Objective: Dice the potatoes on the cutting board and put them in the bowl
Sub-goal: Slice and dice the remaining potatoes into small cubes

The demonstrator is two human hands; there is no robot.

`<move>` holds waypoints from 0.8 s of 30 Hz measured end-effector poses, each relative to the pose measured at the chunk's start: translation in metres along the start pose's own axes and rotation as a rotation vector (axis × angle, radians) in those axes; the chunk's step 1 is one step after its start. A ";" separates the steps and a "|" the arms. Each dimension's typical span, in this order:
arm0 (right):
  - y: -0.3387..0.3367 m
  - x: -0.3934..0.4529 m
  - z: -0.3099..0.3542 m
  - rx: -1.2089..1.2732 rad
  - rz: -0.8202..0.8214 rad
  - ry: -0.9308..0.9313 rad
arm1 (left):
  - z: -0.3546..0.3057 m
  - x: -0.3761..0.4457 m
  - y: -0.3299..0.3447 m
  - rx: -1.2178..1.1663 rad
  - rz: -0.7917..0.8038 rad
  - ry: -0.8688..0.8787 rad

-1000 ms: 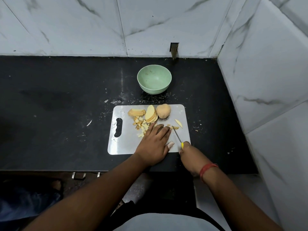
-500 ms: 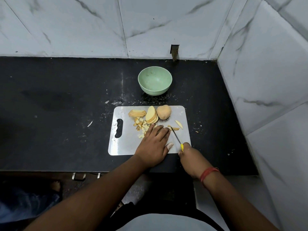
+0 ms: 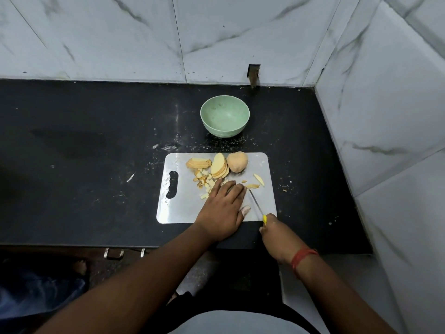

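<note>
arms: bare to the frame's edge, no sleeves showing | right wrist: red-orange thread band [image 3: 303, 257] wound round it | left wrist: bare | torso: light grey top [image 3: 231, 323] over dark clothing at the waist

- We see a black stone table [image 3: 96, 145] with white specks and scratches on it.
- White marble-look tiles with grey veins cover the back wall [image 3: 144, 37] and the right wall [image 3: 390, 104].
- A small dark notch [image 3: 254, 73] sits low in the back wall.
</note>
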State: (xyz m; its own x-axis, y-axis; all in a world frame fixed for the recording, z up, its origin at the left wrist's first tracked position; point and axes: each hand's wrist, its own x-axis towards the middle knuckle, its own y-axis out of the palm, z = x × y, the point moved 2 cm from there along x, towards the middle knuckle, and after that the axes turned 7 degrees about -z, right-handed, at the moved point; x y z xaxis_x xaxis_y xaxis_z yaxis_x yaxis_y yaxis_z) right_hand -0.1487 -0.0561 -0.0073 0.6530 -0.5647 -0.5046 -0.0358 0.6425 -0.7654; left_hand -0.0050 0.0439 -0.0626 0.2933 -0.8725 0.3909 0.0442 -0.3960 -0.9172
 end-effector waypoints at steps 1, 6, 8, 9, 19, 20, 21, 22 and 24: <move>-0.001 -0.002 -0.003 0.014 0.006 -0.001 | 0.000 0.000 0.000 0.000 0.002 0.003; -0.013 -0.008 -0.014 0.288 -0.051 0.060 | -0.001 0.002 -0.003 0.014 0.016 0.035; -0.018 -0.005 -0.020 0.416 -0.083 0.095 | -0.005 0.008 -0.006 -0.022 0.008 0.093; -0.021 -0.003 -0.022 0.471 -0.094 0.116 | -0.007 0.013 -0.007 -0.041 0.013 0.129; -0.023 0.004 -0.029 0.499 -0.071 0.146 | 0.005 0.027 0.000 0.047 0.055 0.110; -0.023 0.005 -0.029 0.495 -0.074 0.143 | 0.005 0.027 -0.001 0.037 0.055 0.124; -0.023 0.006 -0.028 0.490 -0.079 0.142 | 0.004 0.030 -0.001 0.023 0.056 0.150; -0.024 0.006 -0.027 0.484 -0.085 0.139 | 0.001 0.033 -0.002 0.013 0.059 0.177; -0.025 0.006 -0.026 0.482 -0.098 0.135 | -0.005 0.042 0.000 0.021 0.088 0.193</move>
State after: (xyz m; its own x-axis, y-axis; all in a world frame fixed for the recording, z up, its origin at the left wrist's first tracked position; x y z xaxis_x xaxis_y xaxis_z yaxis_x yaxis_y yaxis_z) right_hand -0.1634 -0.0893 -0.0017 0.5314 -0.6760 -0.5106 0.3947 0.7309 -0.5568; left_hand 0.0025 0.0055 -0.0455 0.1084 -0.9429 0.3150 0.0466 -0.3117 -0.9491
